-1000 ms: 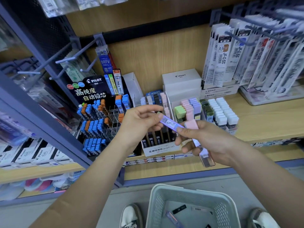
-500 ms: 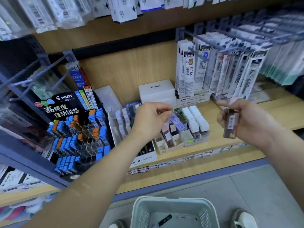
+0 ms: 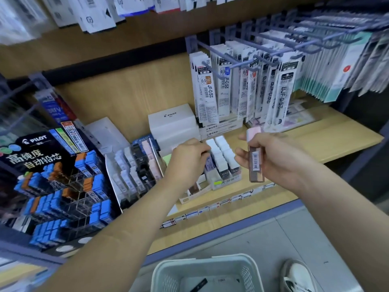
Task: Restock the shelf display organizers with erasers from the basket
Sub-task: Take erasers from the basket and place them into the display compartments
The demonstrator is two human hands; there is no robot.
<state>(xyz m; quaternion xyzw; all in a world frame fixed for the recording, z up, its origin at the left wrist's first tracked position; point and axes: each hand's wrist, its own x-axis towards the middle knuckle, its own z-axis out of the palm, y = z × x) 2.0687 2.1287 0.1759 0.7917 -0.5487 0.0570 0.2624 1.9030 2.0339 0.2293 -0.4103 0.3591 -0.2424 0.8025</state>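
Bare shelf (image 3: 328, 142) right of the organizers (image 3: 225, 182) is free. Hanging refill packs (image 3: 242, 87) crowd the back from above. White box (image 3: 172, 123) blocks behind the organizers, lead rack (image 3: 63, 182) walls the left. Basket (image 3: 202, 260) top is open.

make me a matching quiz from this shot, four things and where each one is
1 basket
2 pink case
3 white box
4 blue packs

a held in the right hand
b at the back of the shelf
c down on the floor
d far left of the picture

Pairs: 1-c, 2-a, 3-b, 4-d
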